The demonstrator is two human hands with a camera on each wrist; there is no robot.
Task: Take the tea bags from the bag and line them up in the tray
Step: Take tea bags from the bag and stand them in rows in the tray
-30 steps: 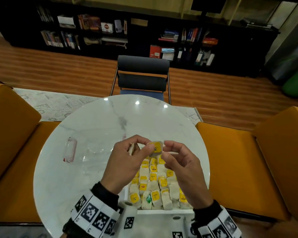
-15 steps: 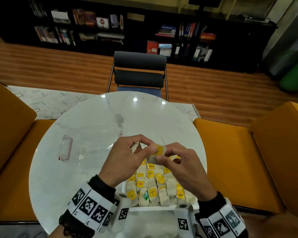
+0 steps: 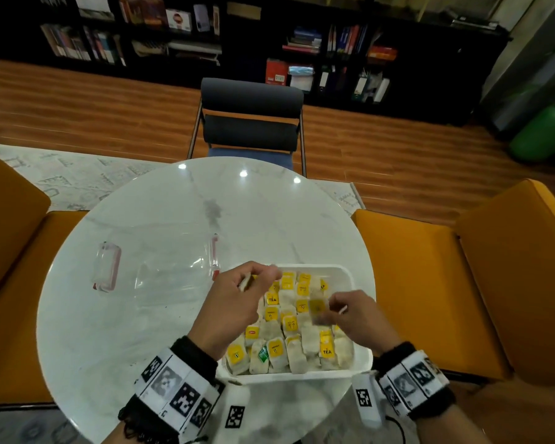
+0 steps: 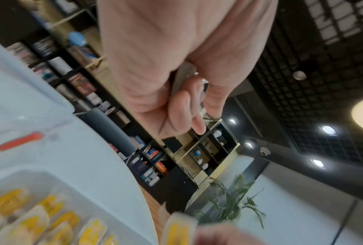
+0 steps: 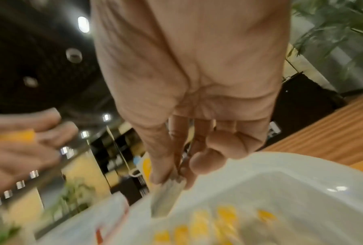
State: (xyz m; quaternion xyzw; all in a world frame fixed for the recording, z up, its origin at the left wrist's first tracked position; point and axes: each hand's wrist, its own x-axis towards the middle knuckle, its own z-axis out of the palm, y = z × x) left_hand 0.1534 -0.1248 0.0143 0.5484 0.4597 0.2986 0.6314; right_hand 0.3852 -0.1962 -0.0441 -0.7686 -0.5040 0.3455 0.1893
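A tea bag (image 3: pixel 318 310) is pinched in the right hand (image 3: pixel 356 315), hanging lengthwise directly below that grip, above the tray (image 3: pixel 361 363); another tea bag (image 3: pixel 245 281) is held in the left hand (image 3: pixel 237 302), farther off.

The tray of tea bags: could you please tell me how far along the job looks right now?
Mostly done: the tray already holds several rows of tea bags, nearly full. In hand: the right hand pinches one tea bag above the tray; the left hand holds another pale bag. Left: placing these two. The clear bag lies flat on the table, seemingly empty.
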